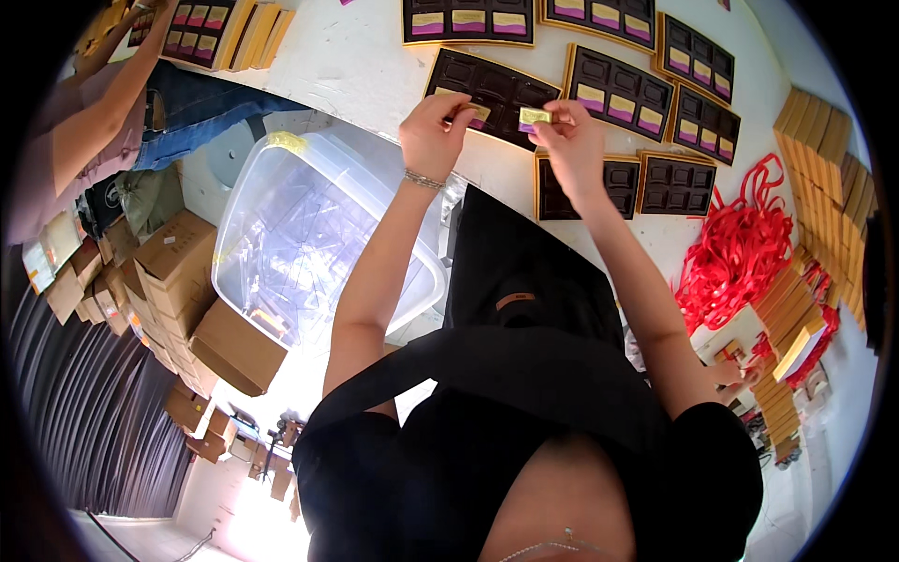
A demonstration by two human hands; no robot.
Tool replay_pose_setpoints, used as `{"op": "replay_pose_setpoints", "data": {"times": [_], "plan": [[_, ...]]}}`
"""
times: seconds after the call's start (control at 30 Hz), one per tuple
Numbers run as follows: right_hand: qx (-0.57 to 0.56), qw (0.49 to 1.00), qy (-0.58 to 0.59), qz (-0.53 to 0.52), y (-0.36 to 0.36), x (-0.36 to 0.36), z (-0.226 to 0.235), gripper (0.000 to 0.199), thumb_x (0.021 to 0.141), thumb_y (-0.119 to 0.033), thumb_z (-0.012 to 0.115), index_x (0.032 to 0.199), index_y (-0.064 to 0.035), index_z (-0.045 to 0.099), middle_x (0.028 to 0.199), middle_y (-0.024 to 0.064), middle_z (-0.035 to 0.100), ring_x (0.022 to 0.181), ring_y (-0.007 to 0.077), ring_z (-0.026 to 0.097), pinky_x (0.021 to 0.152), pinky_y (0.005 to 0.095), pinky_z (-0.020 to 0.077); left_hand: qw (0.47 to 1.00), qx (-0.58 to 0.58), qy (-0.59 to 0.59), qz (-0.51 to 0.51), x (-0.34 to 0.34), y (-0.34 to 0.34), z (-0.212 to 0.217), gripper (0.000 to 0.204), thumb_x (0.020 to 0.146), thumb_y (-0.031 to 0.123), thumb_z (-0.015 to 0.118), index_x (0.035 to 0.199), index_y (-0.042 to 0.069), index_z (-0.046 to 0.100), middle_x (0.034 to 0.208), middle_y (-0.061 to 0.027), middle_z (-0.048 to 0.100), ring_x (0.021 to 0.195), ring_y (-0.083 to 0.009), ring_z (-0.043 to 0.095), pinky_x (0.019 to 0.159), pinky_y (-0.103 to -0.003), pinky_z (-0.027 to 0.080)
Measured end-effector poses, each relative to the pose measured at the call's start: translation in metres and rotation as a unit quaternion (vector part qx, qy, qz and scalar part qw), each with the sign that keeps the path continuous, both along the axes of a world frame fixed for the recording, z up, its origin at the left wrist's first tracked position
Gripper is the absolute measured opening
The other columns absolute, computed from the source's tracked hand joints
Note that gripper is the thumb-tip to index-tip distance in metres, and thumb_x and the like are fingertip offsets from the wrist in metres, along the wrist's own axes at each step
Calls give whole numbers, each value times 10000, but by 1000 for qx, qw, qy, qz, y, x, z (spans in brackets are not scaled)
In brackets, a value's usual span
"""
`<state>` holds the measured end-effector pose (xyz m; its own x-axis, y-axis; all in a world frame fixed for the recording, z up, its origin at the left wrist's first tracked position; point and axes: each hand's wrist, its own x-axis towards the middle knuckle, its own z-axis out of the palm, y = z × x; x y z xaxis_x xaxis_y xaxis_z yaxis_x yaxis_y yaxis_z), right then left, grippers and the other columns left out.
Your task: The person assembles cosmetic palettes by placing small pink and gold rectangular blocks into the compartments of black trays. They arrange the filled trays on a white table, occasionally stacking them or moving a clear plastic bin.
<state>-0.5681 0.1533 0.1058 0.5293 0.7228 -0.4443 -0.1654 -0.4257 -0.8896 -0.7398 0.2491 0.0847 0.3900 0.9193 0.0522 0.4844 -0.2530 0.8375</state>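
Two bare hands above a white tabletop (365, 66). At the right hand (579, 150): pinches a small gold-and-purple packet (534, 119) between thumb and fingers, over the right end of a dark, gold-edged tray (492, 80). Contact between packet and tray: cannot tell.

At the left hand (431, 136): bends the fingers, tips near the thumb, at a second packet (479, 115) in the same tray. Partly hidden there; cannot tell whether pinched or only touched. Around the left wrist, a chain bracelet (424, 179).

Beyond the hands, another gold-edged tray with three packets in its near row. To the right, just beside, a slanted tray (623, 80) with a similar row; more of the kind farther off. Nearer the body, two brown trays (676, 185) side by side, dark compartments showing.

Right of these, a tangled heap of red ribbon (735, 253); past it, stacks of yellow-brown boxes (813, 126). Below the tabletop edge, left of the body, a translucent bin (365, 178) with yellow tape at one corner and clear film pieces (300, 248) inside. Farther left, cardboard boxes (178, 248). Upper left, a co-worker (103, 131) in blue jeans, near a packet-filled tray (196, 29) and upright boxes (253, 37).
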Motion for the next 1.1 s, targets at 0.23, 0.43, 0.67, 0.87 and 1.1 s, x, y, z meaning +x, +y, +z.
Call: {"op": "replay_pose_setpoints", "data": {"times": [0.23,0.43,0.67,0.87,1.1], "plan": [[-13,914,-394,98,-14,-26,-12,245,798,-52,713,1017,-34,604,1044,146,576,888,318,613,733,397,521,966,220,117,-69,2,-8,-17,270,746,198,757,1007,139,717,1159,21,649,1084,-225,554,911,-407,469],[90,775,-550,297,-42,-32,9,554,813,-246,723,1272,3,538,1373,151,484,1283,313,468,1033,483,399,895,273,248,-251,-21,-19,-13,598,915,441,539,1425,143,446,1487,-57,424,1384,-301,360,1127,-480,291],[13,756,-556,343,-38,-35,-5,728,797,-374,718,1382,-38,445,1477,94,406,1395,256,349,1099,570,278,879,249,263,-309,-17,-6,-16,652,923,473,509,1449,104,401,1531,-120,339,1413,-309,306,1152,-482,238],[-6,744,-555,372,-35,-30,5,702,801,-336,712,1415,-148,427,1479,56,406,1392,237,357,1085,598,280,882,182,287,-327,-19,-16,-3,735,874,435,595,1462,61,363,1537,-194,294,1406,-369,306,1132,-503,267],[160,772,-530,312,58,0,35,373,862,-163,670,1215,-67,601,1246,112,602,1150,308,567,1000,498,423,954,211,154,-148,-22,28,30,607,863,240,671,1389,25,456,1489,-191,388,1379,-330,379,1124,-470,312]]}}
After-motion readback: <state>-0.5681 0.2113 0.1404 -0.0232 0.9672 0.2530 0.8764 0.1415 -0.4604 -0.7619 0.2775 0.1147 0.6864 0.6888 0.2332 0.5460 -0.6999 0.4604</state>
